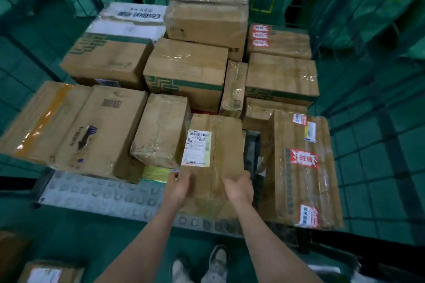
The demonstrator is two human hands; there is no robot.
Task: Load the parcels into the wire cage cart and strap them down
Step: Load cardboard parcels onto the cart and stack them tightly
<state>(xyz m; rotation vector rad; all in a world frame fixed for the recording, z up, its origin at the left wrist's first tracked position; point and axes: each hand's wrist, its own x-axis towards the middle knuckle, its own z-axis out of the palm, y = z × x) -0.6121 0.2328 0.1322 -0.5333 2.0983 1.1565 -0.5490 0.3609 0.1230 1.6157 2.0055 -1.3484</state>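
Box with a white label (213, 151) lies at the front of the cart (372, 145), between a taped box (161, 131) on its left and a long box with red stickers (303, 167) on its right. It looks stiff and not too heavy, but its shiny tape may be slippery, so the near corners seem the best place to hold. The left hand (178, 187) and the right hand (239, 187) both grip its near end, one at each corner.
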